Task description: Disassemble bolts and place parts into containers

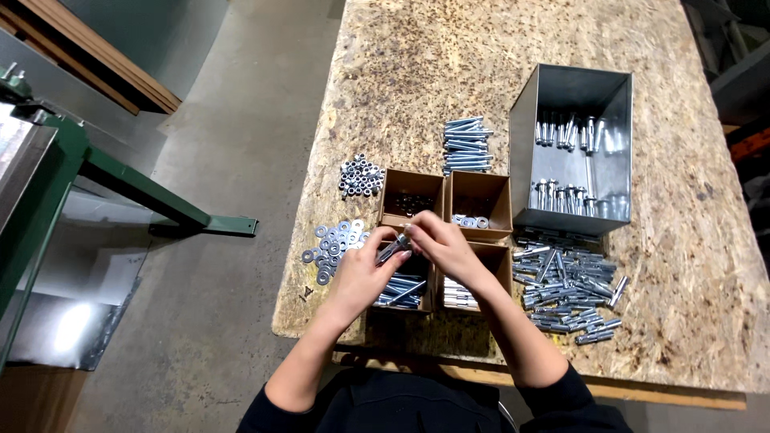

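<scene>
**Small steel bolt pinched between both hands over the cardboard boxes**

From the left, I see flat washers (330,244) spread loose near the table's (449,56) left edge, with a heap of nuts (360,177) just beyond them. My left hand (358,277) has its grip clenched on a short bolt (392,249), fingertips around the shank; my right hand (443,245) pinches the bolt's upper end, and I cannot tell whether a small part sits under those fingers. The bolt hangs above the four brown cardboard boxes (478,196), close to the table's near edge.

It looks zinc-bright, slim and grey. I judge it stiff, light for one piece, and smooth enough to slip, so the threaded shank gives the surer hold.

Further right lie a neat stack of bolts (467,145), an open metal bin (571,144) and a loose pile of anchor bolts (568,285).
</scene>
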